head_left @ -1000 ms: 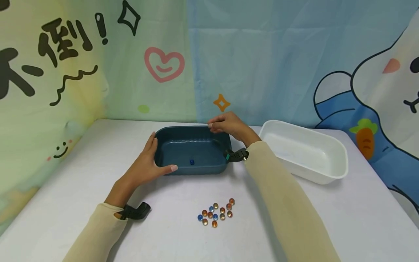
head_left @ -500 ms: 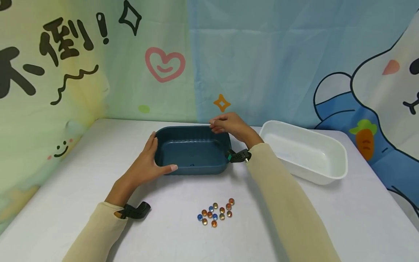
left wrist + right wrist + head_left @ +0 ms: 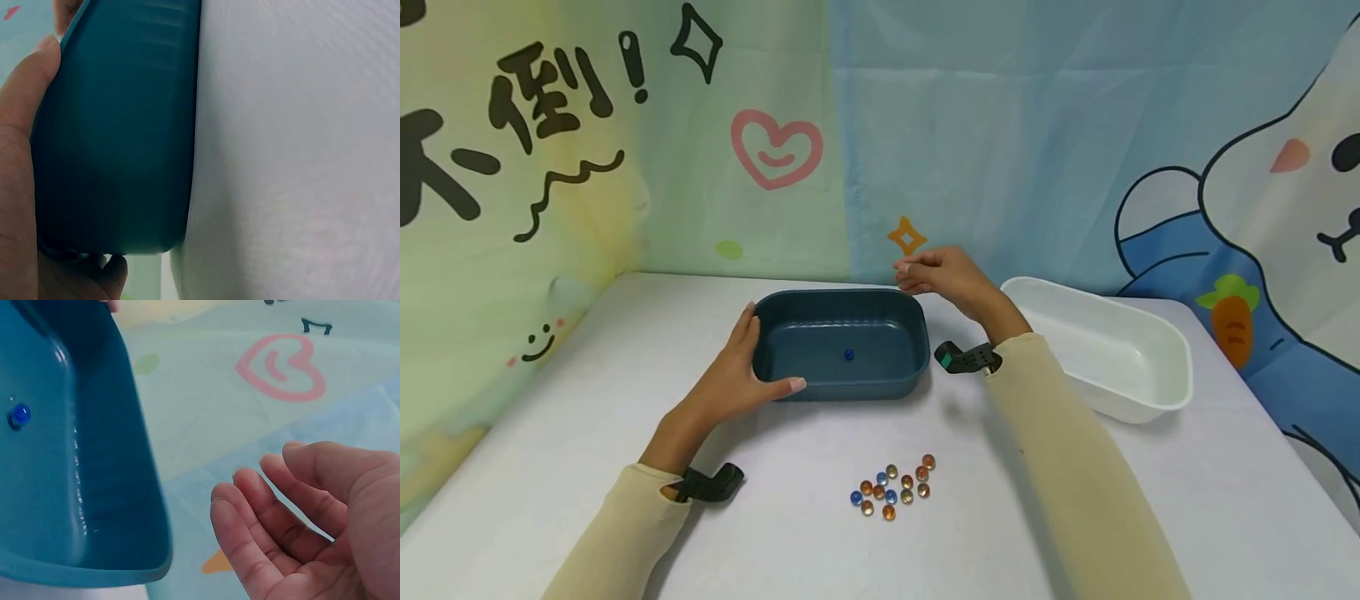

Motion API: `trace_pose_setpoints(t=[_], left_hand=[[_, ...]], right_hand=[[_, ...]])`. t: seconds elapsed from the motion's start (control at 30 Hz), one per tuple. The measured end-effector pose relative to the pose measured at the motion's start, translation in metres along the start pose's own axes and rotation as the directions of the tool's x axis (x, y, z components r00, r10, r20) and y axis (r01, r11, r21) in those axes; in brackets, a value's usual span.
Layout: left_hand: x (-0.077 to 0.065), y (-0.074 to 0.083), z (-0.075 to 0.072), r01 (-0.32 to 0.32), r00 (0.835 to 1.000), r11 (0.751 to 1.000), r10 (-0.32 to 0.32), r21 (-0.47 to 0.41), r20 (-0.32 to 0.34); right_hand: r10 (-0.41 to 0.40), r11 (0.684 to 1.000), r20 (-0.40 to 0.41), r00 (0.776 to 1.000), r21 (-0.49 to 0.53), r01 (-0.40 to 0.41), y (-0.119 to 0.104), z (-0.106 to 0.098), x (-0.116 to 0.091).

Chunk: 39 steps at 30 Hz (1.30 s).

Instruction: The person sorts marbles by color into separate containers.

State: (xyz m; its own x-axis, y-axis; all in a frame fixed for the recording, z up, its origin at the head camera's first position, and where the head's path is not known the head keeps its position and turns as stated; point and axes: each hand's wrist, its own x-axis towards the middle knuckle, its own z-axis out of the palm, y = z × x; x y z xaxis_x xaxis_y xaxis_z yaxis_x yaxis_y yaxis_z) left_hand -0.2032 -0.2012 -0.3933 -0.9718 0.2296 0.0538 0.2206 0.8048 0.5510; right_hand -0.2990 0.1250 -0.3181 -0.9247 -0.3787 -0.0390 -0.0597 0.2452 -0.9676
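In the head view my left hand [image 3: 730, 367] grips the left end of a dark teal plastic tub [image 3: 842, 390], thumb along the front wall and fingers round the left side. The left wrist view shows the thumb [image 3: 31, 81] against the tub's outer wall. One dark blue marble [image 3: 849, 355] lies on the tub floor, also visible in the right wrist view. My right hand [image 3: 951, 281] is raised off the tub's back right corner. Its fingers [image 3: 244, 550] bend loosely with nothing between them and the thumb.
Several orange, amber and blue glass marbles [image 3: 889, 492] lie loose on the white tabletop [image 3: 775, 525] in front of the tub. A white plastic tub [image 3: 1112, 342] stands at the right, behind the right forearm. A printed cloth backdrop [image 3: 1000, 150] hangs along the back.
My right hand has moved right and slightly up, away from the tub's back rim. The blue marble shows a little farther back in the tub. My left hand keeps its place.
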Motion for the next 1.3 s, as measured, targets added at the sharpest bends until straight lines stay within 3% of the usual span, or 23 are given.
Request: trace_pose_setpoints(t=[0.23,0.63,1.0,1.3], left_hand=[[-0.001,0.001,-0.001,-0.002,1.0,1.0,0.002,-0.005,-0.006],[0.0,0.0,0.002,-0.002,1.0,1.0,0.002,-0.001,-0.01],[0.0,-0.001,0.003,-0.001,1.0,1.0,0.001,0.002,-0.006],[0.0,0.0,0.002,0.005,1.0,1.0,-0.005,0.0,-0.01]], right_hand=[[-0.048,0.989,0.046,0.998,-0.137,0.054,-0.004,0.007,-0.011],[-0.153,0.972,0.127,0.98,-0.16,0.173,0.006,0.019,-0.035],[-0.251,0.953,0.224,0.942,-0.111,0.281,0.018,0.029,-0.053],[-0.309,0.915,0.361,0.88,-0.139,0.379,0.028,0.043,-0.073]])
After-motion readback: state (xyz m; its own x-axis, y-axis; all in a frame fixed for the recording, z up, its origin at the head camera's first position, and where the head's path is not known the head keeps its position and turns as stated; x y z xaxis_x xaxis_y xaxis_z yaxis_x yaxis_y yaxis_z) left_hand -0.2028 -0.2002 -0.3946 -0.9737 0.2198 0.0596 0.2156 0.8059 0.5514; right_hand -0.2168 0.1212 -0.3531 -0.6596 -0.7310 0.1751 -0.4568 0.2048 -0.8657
